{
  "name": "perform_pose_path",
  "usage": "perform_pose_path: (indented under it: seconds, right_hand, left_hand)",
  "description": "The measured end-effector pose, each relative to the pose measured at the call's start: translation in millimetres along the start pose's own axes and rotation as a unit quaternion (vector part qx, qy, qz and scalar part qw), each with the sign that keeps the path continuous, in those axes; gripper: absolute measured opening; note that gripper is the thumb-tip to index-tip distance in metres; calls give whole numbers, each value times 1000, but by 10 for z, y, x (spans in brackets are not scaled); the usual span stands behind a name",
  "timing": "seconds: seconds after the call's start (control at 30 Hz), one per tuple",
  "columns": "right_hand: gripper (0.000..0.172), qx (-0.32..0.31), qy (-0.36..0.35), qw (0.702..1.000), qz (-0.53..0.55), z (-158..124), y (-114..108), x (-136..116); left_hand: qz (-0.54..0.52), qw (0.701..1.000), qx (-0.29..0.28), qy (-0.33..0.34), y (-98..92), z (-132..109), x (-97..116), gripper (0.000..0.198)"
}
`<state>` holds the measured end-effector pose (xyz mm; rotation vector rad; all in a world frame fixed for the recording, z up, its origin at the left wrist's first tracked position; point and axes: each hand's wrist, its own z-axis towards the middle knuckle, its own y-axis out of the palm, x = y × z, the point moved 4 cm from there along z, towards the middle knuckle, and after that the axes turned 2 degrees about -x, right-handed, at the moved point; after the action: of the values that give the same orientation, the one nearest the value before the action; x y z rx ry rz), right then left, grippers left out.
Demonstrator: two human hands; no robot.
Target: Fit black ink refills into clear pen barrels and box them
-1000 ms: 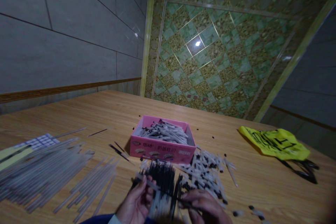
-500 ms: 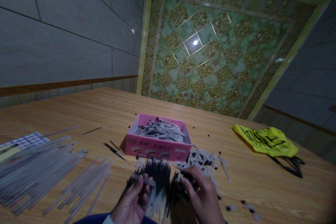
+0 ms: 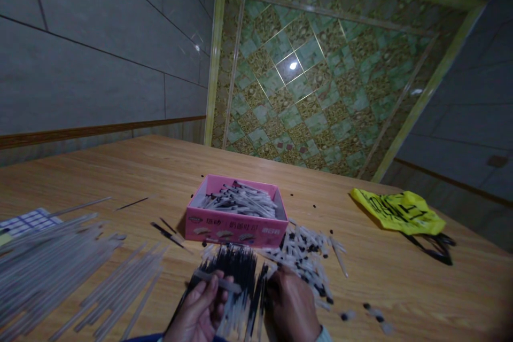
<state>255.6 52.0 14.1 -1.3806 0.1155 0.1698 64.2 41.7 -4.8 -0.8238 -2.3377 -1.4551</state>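
Note:
My left hand [image 3: 204,299] is closed around a short translucent tube [image 3: 218,281], pinched between thumb and fingers and lying crosswise. Under and beyond it spreads a bundle of thin black sticks with pale lower ends [image 3: 236,262]. My right hand [image 3: 292,299] is curled just right of that bundle, back of the hand up; its fingertips are hidden, and what they hold cannot be made out. Beside it lies a loose heap of short white pieces with black ends [image 3: 306,256]. Behind both hands stands a pink open box [image 3: 236,230] filled with white, black-ended sticks [image 3: 244,200].
Long clear tubes [image 3: 52,262] lie in a spread at the left, with a smaller group of tubes [image 3: 120,288] nearer. A checked cloth [image 3: 30,222] is at the left edge. A yellow bag [image 3: 401,211] with black straps rests at the right. Small black bits dot the wooden table [image 3: 132,165].
My right hand has turned over and moved slightly left, its fingers now curled down out of sight. The tube in my left hand stays held. The whole view has shifted a little.

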Motion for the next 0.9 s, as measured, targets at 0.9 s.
perform_pose_path:
  seconds: [0.9]
  right_hand:
    - [33,-115,-34,600,791,-24,114,-376]
  left_hand:
    - [28,999,-3,34,-9,35,-20,28]
